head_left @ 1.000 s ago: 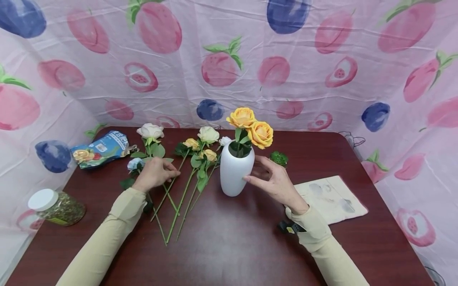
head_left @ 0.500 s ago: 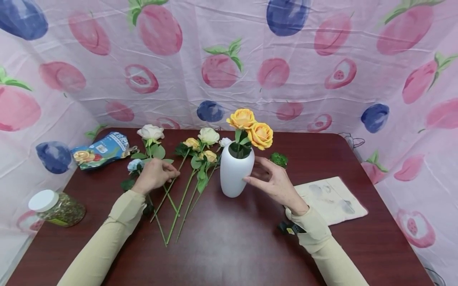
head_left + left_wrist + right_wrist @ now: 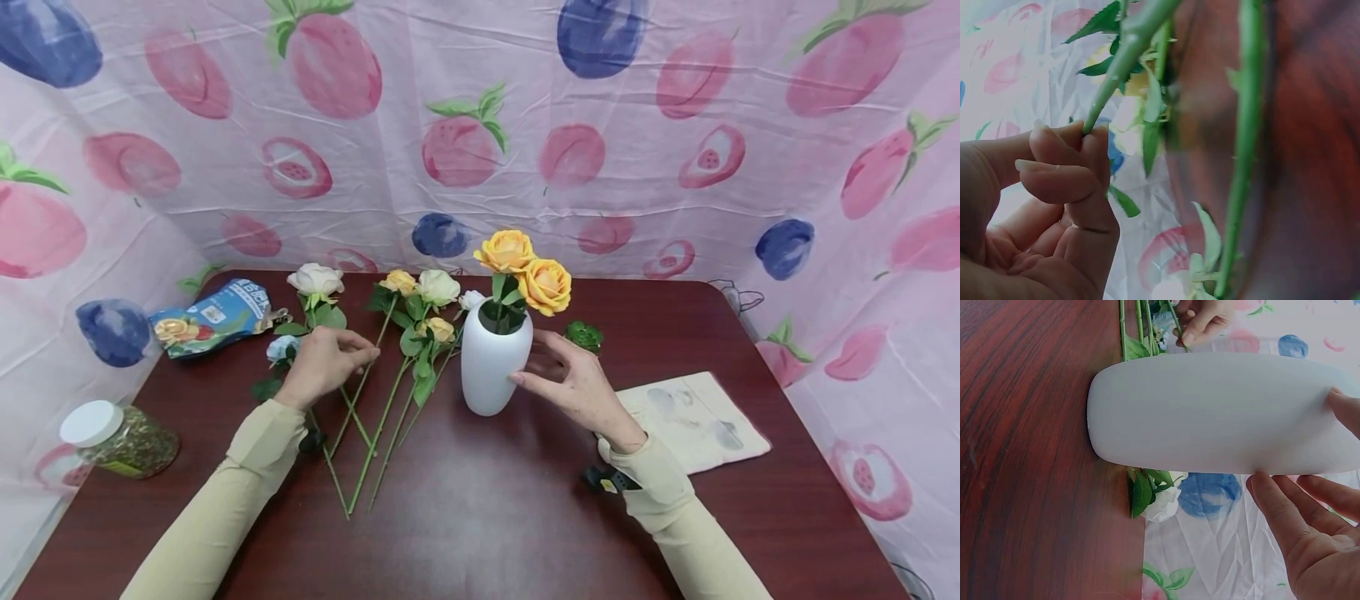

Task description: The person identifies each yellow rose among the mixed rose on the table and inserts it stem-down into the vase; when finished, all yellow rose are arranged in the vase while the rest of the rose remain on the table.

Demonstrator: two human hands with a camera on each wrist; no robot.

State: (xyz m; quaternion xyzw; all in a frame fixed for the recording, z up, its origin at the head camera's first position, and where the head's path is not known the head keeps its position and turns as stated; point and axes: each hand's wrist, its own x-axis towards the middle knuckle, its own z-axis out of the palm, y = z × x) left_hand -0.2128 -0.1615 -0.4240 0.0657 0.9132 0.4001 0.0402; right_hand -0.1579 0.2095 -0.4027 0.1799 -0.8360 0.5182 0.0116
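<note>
Pinching a flower stem [image 3: 1116, 78] in our left hand [image 3: 326, 367], we should steady the vase [image 3: 489, 367] our right hand [image 3: 577, 387] grips.

Surface [image 3: 480, 533], front: open lane between the sleeves [image 3: 221, 500]; left of centre: crossing stems [image 3: 372, 450], obstructing low passage; centre: upright white vase [image 3: 483, 367], its right side occupied by one of the hands [image 3: 576, 385]; over its mouth: two yellow roses [image 3: 546, 287], barring descent; back right: free stretch past the green rosette [image 3: 584, 335]; right: flat cloth [image 3: 705, 425], low obstacle.
</note>
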